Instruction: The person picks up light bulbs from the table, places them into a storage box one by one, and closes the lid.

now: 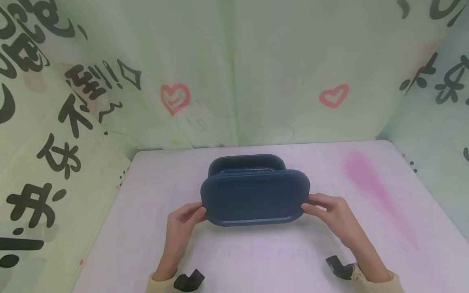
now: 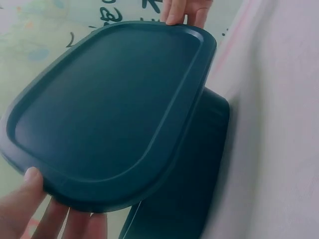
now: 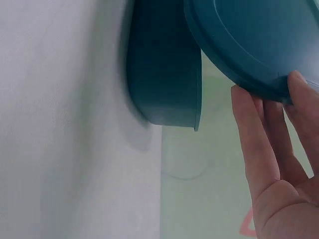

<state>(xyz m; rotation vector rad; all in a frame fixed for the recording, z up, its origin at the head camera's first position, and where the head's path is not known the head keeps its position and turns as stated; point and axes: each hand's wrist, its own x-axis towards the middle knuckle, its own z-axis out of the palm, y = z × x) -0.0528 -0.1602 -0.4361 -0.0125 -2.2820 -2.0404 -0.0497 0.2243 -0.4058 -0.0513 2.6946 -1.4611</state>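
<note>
Both hands hold a dark blue, round-cornered lid [image 1: 255,198] by its two short ends. My left hand [image 1: 182,221] pinches the left end, thumb on the face and fingers beneath, as the left wrist view also shows at the lid [image 2: 107,104]. At the other end, my right hand [image 1: 331,213] pinches the lid between thumb and fingers. Behind the lid a matching deep box [image 1: 247,161] stands on the table, its top uncovered at the back. The lid is tilted and hides the box's front in the head view. In the right wrist view the box [image 3: 164,74] shows its side wall.
The table [image 1: 253,260] has a white cover with a pink stain [image 1: 370,183] at the right. Pale curtains [image 1: 234,73] with black writing and red hearts hang behind and at both sides. Black curved pieces [image 1: 189,280] sit at the wrists.
</note>
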